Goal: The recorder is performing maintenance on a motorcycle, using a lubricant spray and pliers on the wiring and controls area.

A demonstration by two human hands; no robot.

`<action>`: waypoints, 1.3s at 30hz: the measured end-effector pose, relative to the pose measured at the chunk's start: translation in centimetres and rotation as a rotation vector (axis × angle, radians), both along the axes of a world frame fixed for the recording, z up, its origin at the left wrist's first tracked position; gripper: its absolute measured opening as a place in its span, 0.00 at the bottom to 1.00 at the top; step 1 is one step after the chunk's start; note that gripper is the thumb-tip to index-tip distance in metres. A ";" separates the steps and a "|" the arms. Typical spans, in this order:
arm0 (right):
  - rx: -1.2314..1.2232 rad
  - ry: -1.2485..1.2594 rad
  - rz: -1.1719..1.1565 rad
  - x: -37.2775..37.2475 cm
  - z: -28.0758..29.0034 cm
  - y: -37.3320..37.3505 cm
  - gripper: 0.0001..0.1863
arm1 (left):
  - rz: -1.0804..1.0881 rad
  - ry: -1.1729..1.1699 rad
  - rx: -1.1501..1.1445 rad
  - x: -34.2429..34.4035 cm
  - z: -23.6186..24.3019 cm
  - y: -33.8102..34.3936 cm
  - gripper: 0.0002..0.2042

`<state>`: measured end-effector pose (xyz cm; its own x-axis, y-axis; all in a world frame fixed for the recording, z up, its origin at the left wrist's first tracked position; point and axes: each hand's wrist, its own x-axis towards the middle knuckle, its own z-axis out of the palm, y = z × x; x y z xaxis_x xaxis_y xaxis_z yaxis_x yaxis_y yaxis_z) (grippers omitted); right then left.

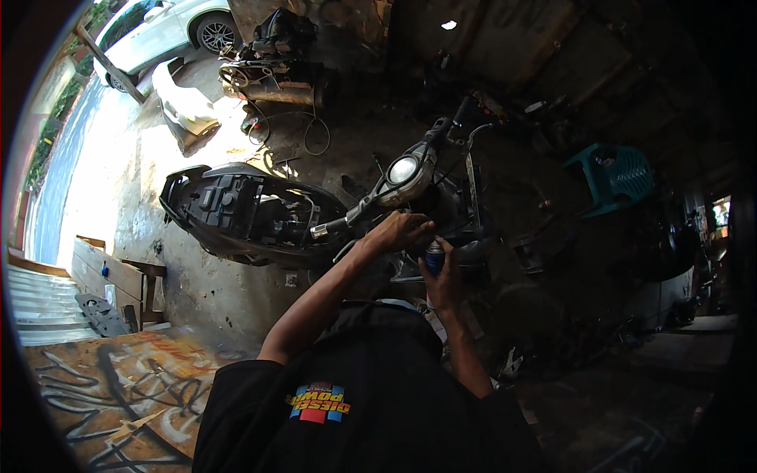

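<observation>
A dark motor scooter (260, 213) stands before me with its seat off and the frame under it bare. Its handlebar carries a round instrument dial (403, 169) in a grey, worn cover. My right hand (445, 285) is wrapped round a blue spray can (434, 258), held upright near the scooter's front. Just above and left of the can, my left hand (400, 231) reaches in below the handlebar with its fingers bent together. Shadow and the fingers themselves hide whatever it grips there. The left handlebar grip (328, 229) lies close to my left wrist.
A teal plastic chair (619, 180) stands at the right. Far left are a compressor with a rusty tank (276, 91), a loose hose, a white body panel (183, 106) and a parked white car (165, 31). A spray-painted wooden board (134, 394) lies near left.
</observation>
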<state>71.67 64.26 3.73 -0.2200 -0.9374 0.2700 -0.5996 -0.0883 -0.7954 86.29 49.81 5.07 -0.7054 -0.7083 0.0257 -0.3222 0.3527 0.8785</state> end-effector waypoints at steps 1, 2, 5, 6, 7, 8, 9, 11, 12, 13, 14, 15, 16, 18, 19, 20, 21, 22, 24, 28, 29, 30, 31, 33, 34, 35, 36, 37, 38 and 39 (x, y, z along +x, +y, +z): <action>0.002 0.001 0.000 -0.2 -0.1 0.1 0.30 | -0.007 0.013 -0.008 -0.1 0.1 0.0 0.23; 0.040 0.027 0.010 -0.4 -0.4 0.2 0.31 | -0.007 0.014 -0.007 -0.2 0.1 0.0 0.23; 0.041 0.083 0.014 -0.5 -0.1 0.2 0.31 | -0.026 -0.016 -0.002 -0.2 0.0 0.1 0.23; 0.003 0.112 0.006 -0.4 0.1 0.1 0.31 | -0.024 -0.015 -0.018 -0.2 0.0 0.1 0.22; 0.002 0.112 0.004 -0.7 -0.4 -0.1 0.31 | -0.026 -0.012 -0.036 -0.3 0.2 0.1 0.22; 0.053 -0.104 0.026 -1.1 -1.2 -0.3 0.31 | -0.029 -0.012 -0.036 -0.3 0.5 0.1 0.22; 0.103 -0.321 0.048 -1.5 -1.8 -0.4 0.32 | -0.037 -0.026 -0.038 -0.3 0.7 0.1 0.22; 0.290 -0.597 0.052 -1.6 0.2 -0.4 0.32 | -0.035 -0.043 -0.038 0.0 0.7 0.0 0.22; 0.477 -0.869 0.052 -1.5 1.2 -0.4 0.32 | -0.052 -0.059 0.002 0.1 0.5 -0.2 0.22; 0.479 -0.871 0.050 -1.3 1.6 -0.6 0.32 | -0.074 -0.076 0.044 0.0 0.7 -0.2 0.21; 0.305 -0.607 0.102 -1.0 1.9 -1.1 0.32 | -0.076 -0.077 0.046 0.0 0.9 -0.2 0.21; 0.133 -0.342 0.151 -0.8 2.0 -1.2 0.31 | -0.064 -0.110 0.032 0.1 1.1 -0.3 0.22; 0.132 -0.342 0.151 -0.9 1.8 -1.4 0.31 | -0.050 -0.142 0.015 0.3 1.4 -0.5 0.22; 0.110 0.022 0.138 -1.2 1.0 -1.6 0.31 | -0.049 -0.111 -0.012 0.3 0.6 -0.8 0.22; 0.110 0.020 0.142 -1.0 1.2 -1.6 0.31 | -0.046 -0.082 -0.036 0.5 0.4 -0.8 0.23; 0.081 0.062 0.139 -0.8 1.6 -1.5 0.30 | -0.041 -0.085 -0.036 0.7 0.3 -0.9 0.23; 0.051 0.104 0.136 -0.5 1.9 -1.4 0.30 | -0.054 -0.090 -0.029 0.8 0.1 -1.2 0.23; 0.052 0.103 0.139 -0.4 2.2 -1.3 0.30 | -0.067 -0.092 -0.022 0.8 0.0 -1.4 0.23; -0.023 0.139 0.098 -0.1 2.6 -1.0 0.31 | -0.063 -0.079 -0.036 0.9 -0.2 -1.6 0.23; -0.038 0.193 0.095 0.4 2.6 -0.8 0.31 | -0.054 -0.123 0.043 1.0 0.0 -2.4 0.24; -0.036 0.211 0.109 0.3 2.2 -0.8 0.31 | -0.056 -0.124 0.042 1.1 -0.2 -2.5 0.24; -0.033 0.229 0.123 0.3 2.0 -0.8 0.31 | -0.081 -0.113 -0.016 1.1 -0.4 -2.5 0.24; -0.031 0.227 0.121 0.4 2.2 -0.8 0.31 | -0.108 -0.104 -0.071 1.2 0.0 -2.4 0.24; -0.026 0.152 0.085 0.3 3.0 -0.8 0.31 | -0.102 -0.157 -0.012 1.3 0.9 -2.4 0.24; -0.027 0.153 0.081 0.3 2.7 -0.9 0.31 | -0.105 -0.160 0.004 1.2 1.3 -2.5 0.23; 0.023 0.189 0.071 0.4 2.2 -0.9 0.32 | -0.108 -0.164 0.020 1.2 1.6 -2.5 0.23; 0.074 0.225 0.060 0.4 1.9 -1.0 0.33 | -0.111 -0.162 0.019 1.0 1.2 -2.5 0.23; 0.072 0.224 0.062 0.4 2.0 -1.0 0.33 | -0.116 -0.129 -0.020 1.2 0.9 -2.4 0.23; 0.054 0.230 0.061 0.2 2.1 -0.9 0.34 | -0.121 -0.097 -0.059 1.3 0.5 -2.5 0.24; 0.036 0.237 0.060 0.2 2.2 -1.0 0.35 | -0.119 -0.097 -0.060 1.4 0.1 -2.7 0.24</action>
<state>71.85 63.29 5.93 -0.0987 -0.9569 0.2731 -0.7642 -0.1029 -0.6367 87.73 47.08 5.21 -0.7854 -0.6189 -0.0071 -0.3576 0.4443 0.8214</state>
